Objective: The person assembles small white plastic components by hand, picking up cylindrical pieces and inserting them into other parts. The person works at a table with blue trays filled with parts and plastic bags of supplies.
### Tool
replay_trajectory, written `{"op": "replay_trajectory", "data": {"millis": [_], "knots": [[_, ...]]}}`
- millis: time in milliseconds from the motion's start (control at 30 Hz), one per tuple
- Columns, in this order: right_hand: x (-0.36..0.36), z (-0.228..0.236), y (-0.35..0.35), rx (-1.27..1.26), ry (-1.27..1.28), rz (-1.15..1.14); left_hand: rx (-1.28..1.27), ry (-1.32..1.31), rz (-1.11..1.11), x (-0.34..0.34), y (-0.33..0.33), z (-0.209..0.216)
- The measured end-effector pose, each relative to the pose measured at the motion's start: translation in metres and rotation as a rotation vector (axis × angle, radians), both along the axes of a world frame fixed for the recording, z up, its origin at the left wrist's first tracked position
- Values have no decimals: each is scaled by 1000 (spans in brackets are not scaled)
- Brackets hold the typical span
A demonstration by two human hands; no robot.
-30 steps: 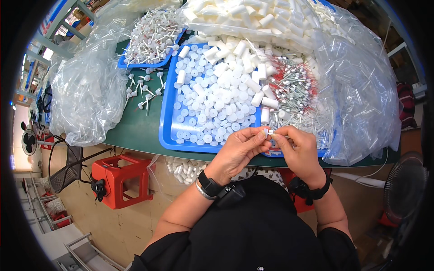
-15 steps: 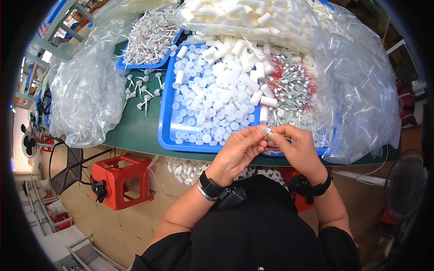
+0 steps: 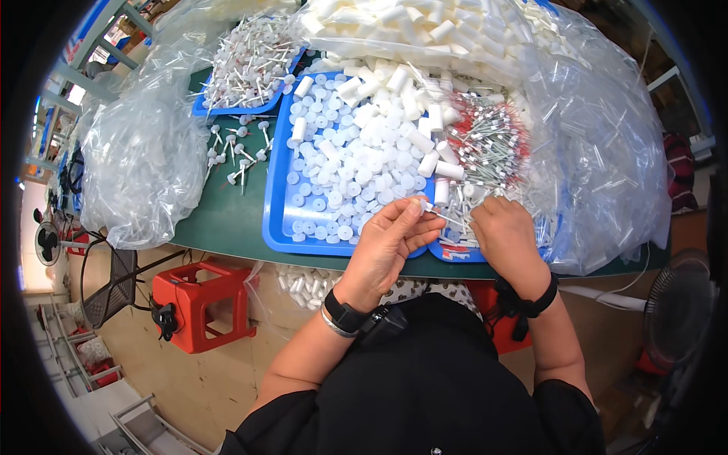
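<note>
Pinched between thumb and fingers of my left hand (image 3: 390, 241) is a small white stick with a round head (image 3: 426, 206), its thin shaft pointing right. My right hand (image 3: 509, 236) is apart from it, fingers curled downward over the small clear tubes (image 3: 540, 216) in the right-hand tray; whatever its fingertips hold is hidden. Left of the hands, many translucent discs (image 3: 318, 201) fill a blue tray (image 3: 274, 227), with white foam-like cylinders (image 3: 449, 170) heaped on its right side. Behind my right hand lies a pile of metal pins with red wires (image 3: 493, 140).
Another blue tray (image 3: 220, 110) at the back left is heaped with headed sticks; several more (image 3: 241, 155) lie loose on the green table (image 3: 220, 208). Clear plastic bags (image 3: 140, 174) flank the trays. A red stool (image 3: 203, 303) and a fan (image 3: 680, 311) stand below the table edge.
My hands have moved apart. The left keeps the headed stick and has shifted slightly left, while the right has let go and turned down over the tubes.
</note>
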State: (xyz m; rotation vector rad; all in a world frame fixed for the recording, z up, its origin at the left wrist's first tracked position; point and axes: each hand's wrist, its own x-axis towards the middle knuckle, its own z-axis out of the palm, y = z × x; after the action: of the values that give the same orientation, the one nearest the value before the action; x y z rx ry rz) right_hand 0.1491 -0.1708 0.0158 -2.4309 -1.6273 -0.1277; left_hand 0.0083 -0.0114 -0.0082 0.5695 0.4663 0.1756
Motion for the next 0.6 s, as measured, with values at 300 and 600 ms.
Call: {"op": "replay_trajectory", "data": {"millis": [300, 600], "knots": [[0, 9, -3, 126, 329, -66, -5, 8, 23, 1, -2, 4], [6, -2, -5, -8, 46, 26, -6, 30, 65, 2, 0, 5]]}}
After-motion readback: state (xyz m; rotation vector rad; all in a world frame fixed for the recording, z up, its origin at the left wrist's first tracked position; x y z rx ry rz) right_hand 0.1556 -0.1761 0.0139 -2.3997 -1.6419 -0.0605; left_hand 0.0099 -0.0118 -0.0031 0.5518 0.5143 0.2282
